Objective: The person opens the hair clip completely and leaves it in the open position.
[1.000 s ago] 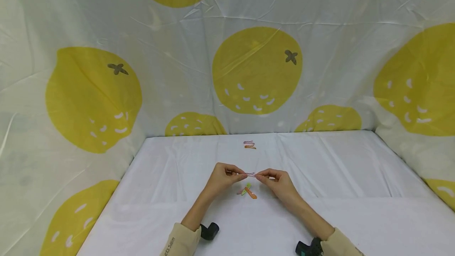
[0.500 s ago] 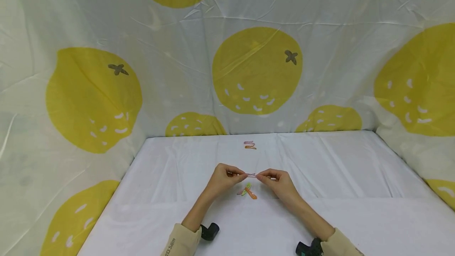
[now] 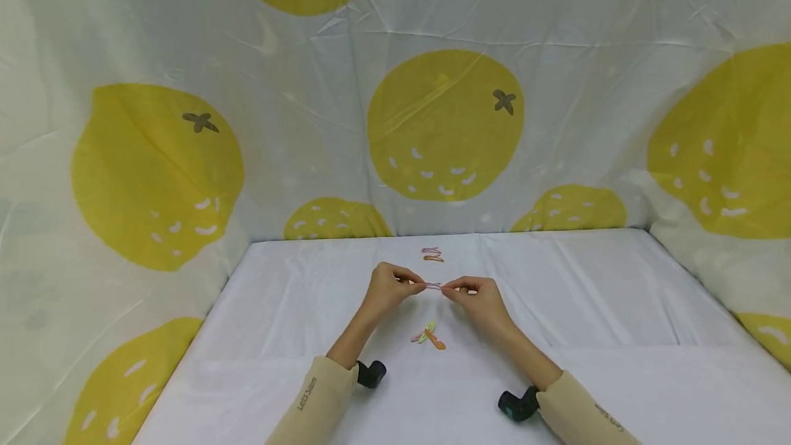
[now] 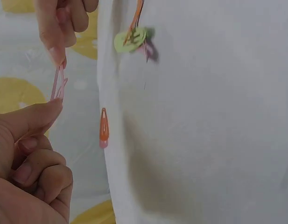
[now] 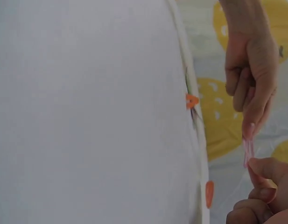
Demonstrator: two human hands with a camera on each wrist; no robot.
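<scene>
Between my two hands a pink snap hair clip (image 3: 433,286) is held by its ends, its metal tongue sprung apart from the frame. My left hand (image 3: 388,288) pinches one end with thumb and forefinger. The thumb and forefinger of my right hand (image 3: 478,301) pinch the other end. In the left wrist view the pink hair clip (image 4: 59,86) spans the gap between the fingertips. Nearer the body, below the hands, lies a small pile with an orange hair clip (image 3: 435,340), a green hair clip (image 3: 426,334) and a pink one (image 3: 415,338).
Toward the far edge of the white-covered table (image 3: 309,307), an orange hair clip (image 3: 433,258) and a pink hair clip (image 3: 430,250) lie side by side, both sprung open. A lemon-print curtain (image 3: 445,122) hangs behind and at the sides.
Both hands have moved away from the body with the pink hair clip between them, leaving the pile farther below. The clips on the table stay where they were.
</scene>
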